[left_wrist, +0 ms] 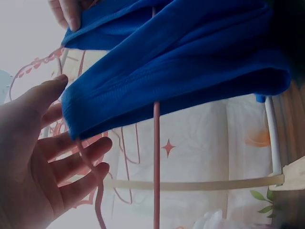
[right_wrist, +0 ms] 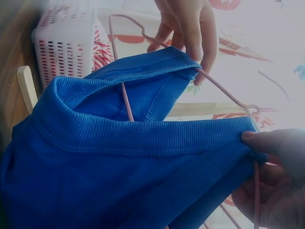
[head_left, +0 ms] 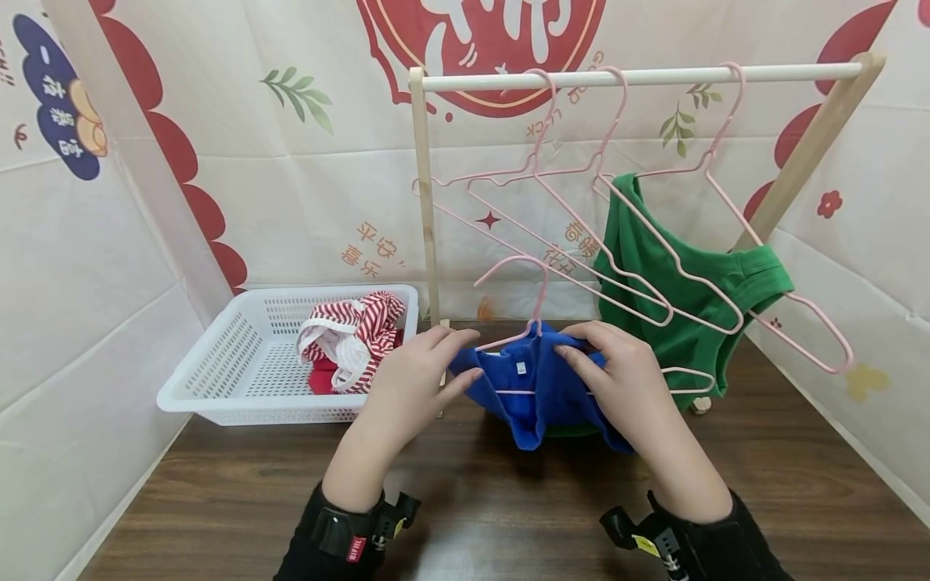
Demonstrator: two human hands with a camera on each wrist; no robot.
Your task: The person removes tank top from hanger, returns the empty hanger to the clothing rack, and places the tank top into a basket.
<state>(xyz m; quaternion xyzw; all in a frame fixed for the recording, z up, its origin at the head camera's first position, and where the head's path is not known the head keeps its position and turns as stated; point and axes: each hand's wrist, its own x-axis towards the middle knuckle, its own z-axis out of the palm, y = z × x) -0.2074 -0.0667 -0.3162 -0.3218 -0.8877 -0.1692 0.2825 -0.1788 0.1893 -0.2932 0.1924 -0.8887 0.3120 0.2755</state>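
Note:
A blue sleeveless top with a small white neck label is on a pink wire hanger, low in front of the rack. At one shoulder strap is my left hand; its fingers are loosely extended round the strap and hanger wire, thumb apart from the other fingers. My right hand pinches the other strap, thumb on its ribbed edge, fingers behind. The hanger's lower bar shows below the fabric. Part of the right fingers is hidden by the top.
A rack carries several pink hangers, one with a green sleeveless top. At left, a white perforated basket holds red-and-white striped clothing. The wooden table extends towards me.

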